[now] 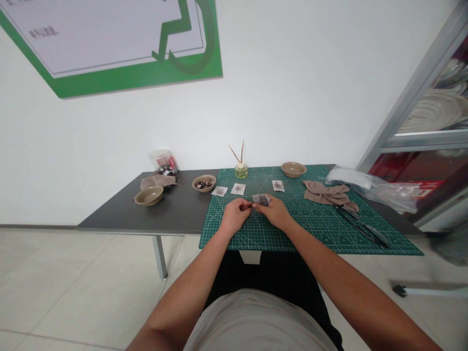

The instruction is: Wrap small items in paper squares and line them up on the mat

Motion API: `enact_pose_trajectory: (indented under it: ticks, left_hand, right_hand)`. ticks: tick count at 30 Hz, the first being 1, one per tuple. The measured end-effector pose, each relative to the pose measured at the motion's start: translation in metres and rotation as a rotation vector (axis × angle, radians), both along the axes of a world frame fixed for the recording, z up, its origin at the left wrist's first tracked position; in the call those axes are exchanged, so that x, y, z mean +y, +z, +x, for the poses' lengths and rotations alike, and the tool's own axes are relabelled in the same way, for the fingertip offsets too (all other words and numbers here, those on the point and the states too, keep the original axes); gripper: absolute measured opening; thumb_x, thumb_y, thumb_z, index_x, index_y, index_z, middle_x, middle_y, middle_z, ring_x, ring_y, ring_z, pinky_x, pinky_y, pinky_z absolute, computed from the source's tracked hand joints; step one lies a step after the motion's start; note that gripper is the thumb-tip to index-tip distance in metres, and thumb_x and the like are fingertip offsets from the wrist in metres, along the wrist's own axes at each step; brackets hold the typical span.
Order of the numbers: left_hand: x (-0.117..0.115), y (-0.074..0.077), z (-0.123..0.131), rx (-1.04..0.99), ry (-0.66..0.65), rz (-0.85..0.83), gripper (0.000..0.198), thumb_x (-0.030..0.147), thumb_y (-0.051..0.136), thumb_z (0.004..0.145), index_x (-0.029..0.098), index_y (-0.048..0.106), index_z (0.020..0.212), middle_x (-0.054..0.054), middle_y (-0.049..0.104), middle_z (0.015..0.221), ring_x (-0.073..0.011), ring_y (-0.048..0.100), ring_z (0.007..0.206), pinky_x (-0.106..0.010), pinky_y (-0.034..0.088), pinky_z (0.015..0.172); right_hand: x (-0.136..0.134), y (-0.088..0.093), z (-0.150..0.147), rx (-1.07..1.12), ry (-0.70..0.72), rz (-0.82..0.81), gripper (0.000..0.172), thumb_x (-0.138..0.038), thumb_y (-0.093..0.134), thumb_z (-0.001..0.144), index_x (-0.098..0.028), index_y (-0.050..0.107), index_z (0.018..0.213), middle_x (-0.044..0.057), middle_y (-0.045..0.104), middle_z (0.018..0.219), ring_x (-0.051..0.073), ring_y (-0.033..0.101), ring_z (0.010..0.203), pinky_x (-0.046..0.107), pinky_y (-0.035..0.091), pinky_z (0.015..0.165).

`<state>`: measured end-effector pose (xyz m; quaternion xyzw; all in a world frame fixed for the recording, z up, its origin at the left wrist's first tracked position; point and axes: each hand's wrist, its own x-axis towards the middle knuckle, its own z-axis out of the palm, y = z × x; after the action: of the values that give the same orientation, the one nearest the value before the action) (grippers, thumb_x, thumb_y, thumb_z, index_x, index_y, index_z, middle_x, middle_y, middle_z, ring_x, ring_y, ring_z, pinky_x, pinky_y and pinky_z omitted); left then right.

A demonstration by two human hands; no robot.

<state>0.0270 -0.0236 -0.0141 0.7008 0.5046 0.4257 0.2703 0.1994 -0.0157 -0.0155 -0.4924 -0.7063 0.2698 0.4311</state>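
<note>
Head view: both hands meet just left of the frame's centre, over the near part of a green cutting mat that covers the right portion of a dark surface. The left hand and the right hand are drawn together, fingertips pinched on 1 small grey-brown sachet. The sachet sits at the far tips of the fingers, slightly right of where the hands meet, so the right hand covers more of it. Its long axis seems to run left to right, though the fingers hide its lower edge and its contents cannot be made out.

Beyond the hands, 3 similar small sachets lie flat in a row on the mat, apart from one another. A glass reed diffuser stands behind them. 3 tan bowls sit on the surface: 1 empty bowl at the left, 1 bowl with dark pieces near the mat's left edge, 1 far bowl on the mat. A beige cloth lies right of centre, with a dark long tool beside it, too thin to identify. A clear plastic bag is at the right edge.
</note>
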Motion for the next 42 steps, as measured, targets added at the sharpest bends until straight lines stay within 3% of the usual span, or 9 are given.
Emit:
enact_pose_trajectory:
  ticks: [4, 9, 13, 18, 24, 28, 32, 42]
  left_hand:
    - [0.001, 0.001, 0.001, -0.028, -0.02, -0.002, 0.012, 0.02, 0.063, 0.074, 0.018, 0.068, 0.085, 0.001, 0.064, 0.07, -0.0125, 0.056, 0.064, -0.025, 0.043, 0.062]
    - [0.001, 0.0, 0.001, -0.044, -0.016, -0.003, 0.009, 0.022, 0.06, 0.076, 0.017, 0.065, 0.082, 0.002, 0.059, 0.066, -0.0109, 0.052, 0.061, -0.023, 0.039, 0.06]
    - [0.002, -0.003, 0.0, -0.053, 0.015, 0.004, 0.002, 0.018, 0.06, 0.073, 0.017, 0.06, 0.075, 0.003, 0.057, 0.065, -0.0105, 0.052, 0.061, -0.023, 0.038, 0.059]
    - [0.007, -0.005, -0.002, -0.218, -0.043, -0.062, 0.02, 0.025, 0.063, 0.076, 0.016, 0.064, 0.094, 0.003, 0.059, 0.065, -0.0109, 0.055, 0.06, -0.023, 0.041, 0.059]
    - [0.01, -0.011, 0.0, -0.382, -0.103, -0.18, 0.023, 0.027, 0.062, 0.078, 0.019, 0.056, 0.099, 0.003, 0.063, 0.064, -0.0127, 0.061, 0.062, -0.024, 0.046, 0.061]
    - [0.008, -0.008, 0.0, -0.341, -0.097, -0.176, 0.016, 0.025, 0.059, 0.078, 0.02, 0.054, 0.093, 0.004, 0.061, 0.063, -0.0124, 0.059, 0.061, -0.024, 0.046, 0.062]
    - [0.006, -0.001, -0.001, -0.229, -0.037, -0.055, 0.006, 0.018, 0.058, 0.074, 0.017, 0.059, 0.08, 0.001, 0.061, 0.072, -0.0119, 0.056, 0.069, -0.023, 0.043, 0.067]
    - [0.002, -0.001, -0.001, -0.183, 0.005, -0.044, 0.005, 0.022, 0.059, 0.073, 0.017, 0.057, 0.072, 0.005, 0.052, 0.061, -0.0097, 0.047, 0.057, -0.022, 0.037, 0.058]
  right_hand:
    - [0.001, -0.002, -0.002, -0.056, -0.095, 0.133, 0.015, -0.033, 0.054, 0.084, -0.02, 0.061, 0.085, 0.003, 0.065, 0.078, 0.018, 0.059, 0.07, 0.031, 0.045, 0.07]
    - [-0.005, -0.002, -0.004, -0.14, 0.067, 0.308, 0.02, -0.019, 0.048, 0.087, -0.021, 0.065, 0.099, 0.006, 0.066, 0.097, 0.019, 0.061, 0.09, 0.033, 0.047, 0.083]
    - [-0.009, -0.001, -0.005, -0.204, 0.095, 0.327, 0.026, -0.015, 0.05, 0.085, -0.022, 0.067, 0.104, 0.007, 0.068, 0.104, 0.02, 0.062, 0.097, 0.035, 0.048, 0.089]
    - [-0.01, -0.002, -0.004, -0.235, -0.069, 0.303, 0.03, -0.018, 0.05, 0.086, -0.024, 0.067, 0.109, 0.006, 0.071, 0.105, 0.022, 0.065, 0.095, 0.038, 0.05, 0.087]
    - [-0.014, -0.003, -0.007, -0.313, -0.031, 0.308, 0.036, -0.018, 0.051, 0.086, -0.026, 0.064, 0.118, 0.004, 0.07, 0.111, 0.022, 0.067, 0.098, 0.037, 0.051, 0.086]
    - [-0.016, -0.004, -0.008, -0.379, 0.005, 0.355, 0.038, -0.018, 0.052, 0.086, -0.027, 0.061, 0.122, 0.003, 0.067, 0.119, 0.022, 0.065, 0.103, 0.036, 0.051, 0.089]
    - [-0.016, -0.005, -0.008, -0.441, 0.009, 0.377, 0.04, -0.019, 0.054, 0.087, -0.029, 0.06, 0.125, 0.002, 0.067, 0.12, 0.022, 0.065, 0.104, 0.036, 0.052, 0.087]
    - [-0.016, -0.007, -0.009, -0.484, 0.011, 0.427, 0.048, -0.009, 0.054, 0.082, -0.026, 0.06, 0.126, 0.005, 0.064, 0.126, 0.025, 0.061, 0.114, 0.041, 0.05, 0.096]
